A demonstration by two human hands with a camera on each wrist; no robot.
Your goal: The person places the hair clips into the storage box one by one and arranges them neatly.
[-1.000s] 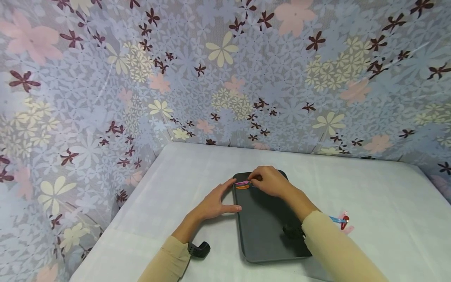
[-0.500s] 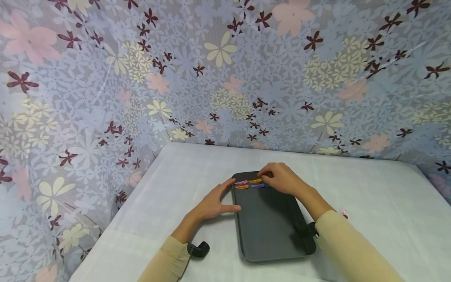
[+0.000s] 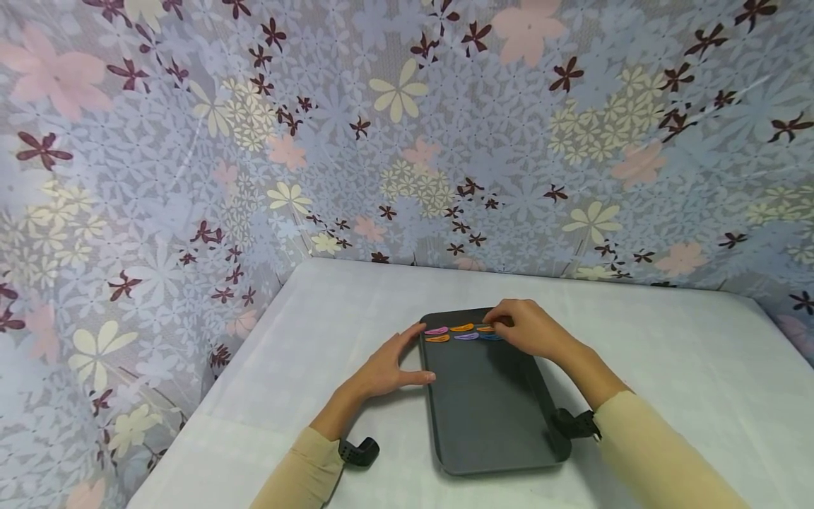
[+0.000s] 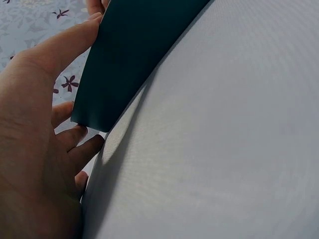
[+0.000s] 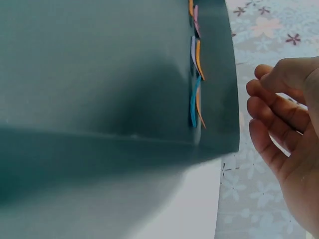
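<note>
Snap hair clips lie in two short rows at the far end of a dark tray (image 3: pixel 490 417). The back row has a pink clip (image 3: pixel 436 331), an orange clip (image 3: pixel 461 327) and another orange clip (image 5: pixel 200 107). In front are an orange clip (image 3: pixel 437 338), a lavender clip (image 3: pixel 466 336) and a blue clip (image 3: pixel 491 337). My right hand (image 3: pixel 531 329) hovers over the rightmost clips, fingers loosely bent; the right wrist view shows nothing between them. My left hand (image 3: pixel 384 367) is spread along the tray's left side, its thumb touching the rim.
The tray stands on a white-covered table (image 3: pixel 273 396). Flowered fabric (image 3: pixel 407 141) rises behind it and on the left. Black wrist cameras (image 3: pixel 359 451) are strapped to both wrists; the right one overlaps the tray's near right corner.
My right hand has shifted right along the clip rows, uncovering the middle and right clips. The left hand stays put. Clips on the table at right are now hidden behind the right sleeve.
</note>
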